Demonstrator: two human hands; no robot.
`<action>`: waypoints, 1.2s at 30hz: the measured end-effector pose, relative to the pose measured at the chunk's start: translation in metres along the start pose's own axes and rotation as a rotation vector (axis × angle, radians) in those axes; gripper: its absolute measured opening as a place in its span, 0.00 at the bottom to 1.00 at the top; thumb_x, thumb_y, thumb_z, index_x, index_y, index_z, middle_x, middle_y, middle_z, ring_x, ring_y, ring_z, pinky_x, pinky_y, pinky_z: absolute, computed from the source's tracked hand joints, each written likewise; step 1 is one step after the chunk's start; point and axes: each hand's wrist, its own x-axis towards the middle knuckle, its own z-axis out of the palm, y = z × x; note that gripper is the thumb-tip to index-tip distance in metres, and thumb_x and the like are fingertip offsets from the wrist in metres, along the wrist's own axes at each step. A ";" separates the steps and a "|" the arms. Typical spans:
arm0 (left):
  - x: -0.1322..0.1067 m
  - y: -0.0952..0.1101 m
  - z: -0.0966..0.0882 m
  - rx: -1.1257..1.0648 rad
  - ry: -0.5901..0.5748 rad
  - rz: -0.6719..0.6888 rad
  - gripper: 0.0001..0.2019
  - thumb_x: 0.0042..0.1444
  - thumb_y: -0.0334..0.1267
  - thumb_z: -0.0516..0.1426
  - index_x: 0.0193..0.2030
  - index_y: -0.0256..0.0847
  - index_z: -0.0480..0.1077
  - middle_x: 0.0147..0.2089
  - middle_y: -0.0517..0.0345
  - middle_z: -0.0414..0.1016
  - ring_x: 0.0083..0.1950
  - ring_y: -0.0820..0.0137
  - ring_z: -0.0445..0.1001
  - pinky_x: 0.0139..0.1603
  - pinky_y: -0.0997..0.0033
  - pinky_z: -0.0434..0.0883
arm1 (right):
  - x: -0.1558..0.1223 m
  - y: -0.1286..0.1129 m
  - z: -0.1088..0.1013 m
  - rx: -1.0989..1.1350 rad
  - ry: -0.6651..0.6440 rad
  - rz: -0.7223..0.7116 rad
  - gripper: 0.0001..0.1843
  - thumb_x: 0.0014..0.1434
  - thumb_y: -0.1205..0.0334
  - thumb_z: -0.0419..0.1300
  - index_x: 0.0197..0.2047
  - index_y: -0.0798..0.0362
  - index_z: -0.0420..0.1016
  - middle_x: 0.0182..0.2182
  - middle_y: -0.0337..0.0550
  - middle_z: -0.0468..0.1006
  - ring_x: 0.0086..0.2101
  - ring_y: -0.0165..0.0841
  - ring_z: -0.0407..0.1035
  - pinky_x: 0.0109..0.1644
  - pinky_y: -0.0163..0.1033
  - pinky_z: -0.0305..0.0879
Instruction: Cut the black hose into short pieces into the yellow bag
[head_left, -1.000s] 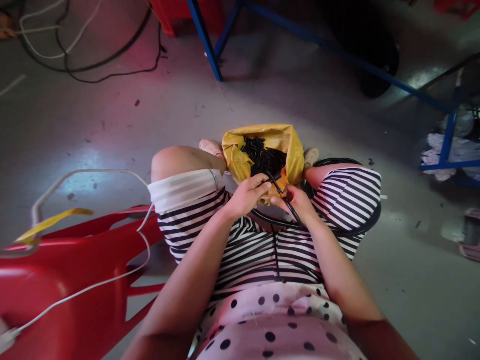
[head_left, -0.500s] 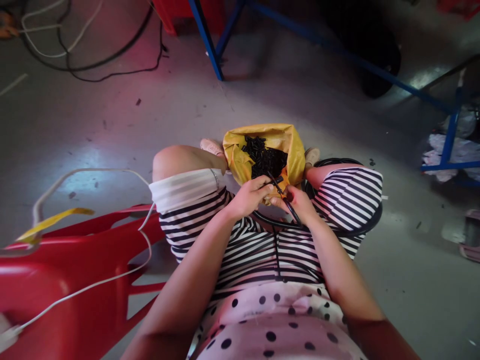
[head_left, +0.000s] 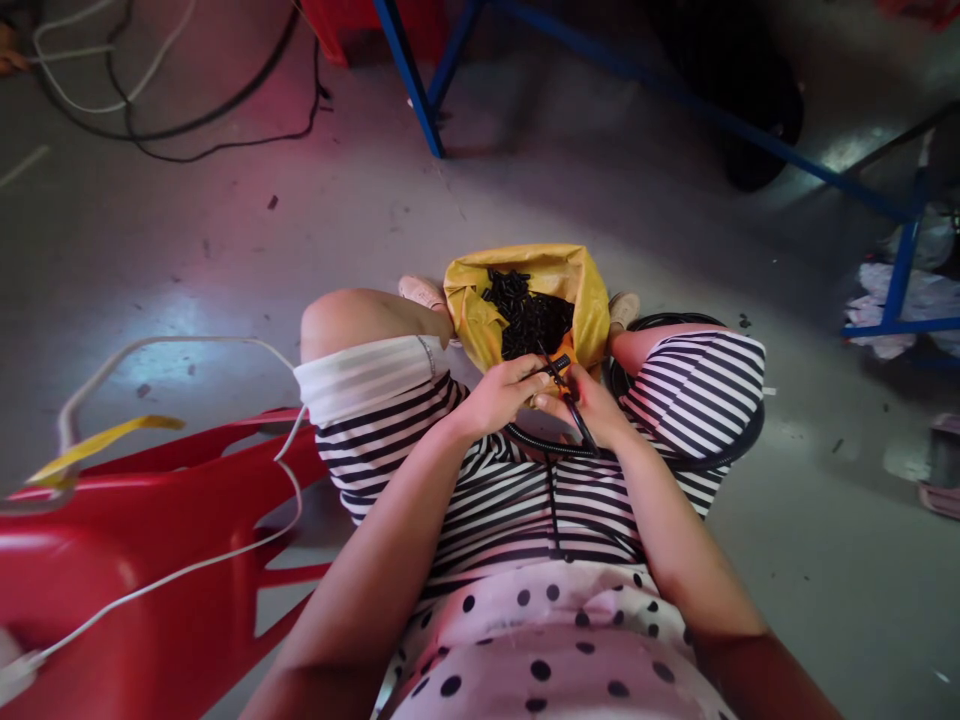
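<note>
Both my hands meet over the near rim of a yellow sack (head_left: pixel 459 285) that stands between my feet. Inside it lie many short black tube pieces (head_left: pixel 517 300). My left hand (head_left: pixel 504 398) is closed around a black corrugated tube (head_left: pixel 544 441), whose end pokes out past my fingers. My right hand (head_left: pixel 596 405) is closed on what look like scissors (head_left: pixel 576 408), dark with an orange part, their blades crossing the tube by my left fingertips. Fingers partly hide the blades and grip.
Coiled black tube (head_left: pixel 739 455) lies around my right knee. A red plastic chair (head_left: pixel 150 560) with a white cable (head_left: pixel 187 568) stands at left. Blue metal table legs (head_left: pixel 411 80) rise ahead. Cables (head_left: pixel 225 105) lie on the floor at the upper left.
The dark handles in my right hand have drawn closer together, and my right fingers have curled in slightly. My left hand stays at the tube's end.
</note>
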 end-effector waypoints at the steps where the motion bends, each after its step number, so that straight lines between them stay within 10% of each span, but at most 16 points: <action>1: 0.000 0.000 0.000 -0.010 -0.007 -0.002 0.10 0.58 0.43 0.59 0.33 0.39 0.68 0.20 0.69 0.56 0.20 0.78 0.55 0.21 0.78 0.57 | 0.000 0.000 0.000 -0.006 -0.005 0.000 0.24 0.51 0.42 0.69 0.43 0.48 0.69 0.32 0.39 0.75 0.34 0.36 0.69 0.38 0.37 0.63; 15: 0.006 -0.008 0.003 -0.035 0.101 -0.069 0.09 0.60 0.41 0.57 0.33 0.40 0.65 0.20 0.69 0.54 0.18 0.79 0.54 0.17 0.80 0.58 | 0.010 0.004 0.004 -0.152 0.140 0.094 0.28 0.45 0.36 0.68 0.26 0.48 0.60 0.22 0.35 0.66 0.25 0.31 0.60 0.29 0.35 0.51; 23: 0.007 -0.003 0.004 -0.365 0.118 -0.059 0.07 0.58 0.38 0.58 0.39 0.36 0.71 0.30 0.60 0.71 0.29 0.74 0.70 0.31 0.75 0.72 | 0.010 0.006 0.008 0.241 0.264 0.022 0.27 0.48 0.35 0.67 0.32 0.48 0.62 0.25 0.34 0.68 0.27 0.31 0.64 0.31 0.35 0.61; 27: 0.005 -0.002 0.000 -0.541 0.314 -0.148 0.12 0.62 0.38 0.58 0.51 0.41 0.71 0.38 0.59 0.75 0.33 0.74 0.75 0.39 0.71 0.76 | 0.010 0.005 0.008 0.333 0.350 0.020 0.26 0.51 0.36 0.65 0.32 0.49 0.61 0.25 0.35 0.71 0.27 0.32 0.68 0.33 0.37 0.66; 36: -0.026 -0.022 0.021 -0.953 0.572 -0.392 0.12 0.70 0.40 0.49 0.36 0.40 0.66 0.28 0.61 0.68 0.28 0.73 0.72 0.37 0.67 0.76 | 0.005 -0.005 0.007 0.473 0.294 0.023 0.28 0.48 0.38 0.69 0.31 0.48 0.60 0.25 0.34 0.70 0.25 0.31 0.68 0.33 0.38 0.68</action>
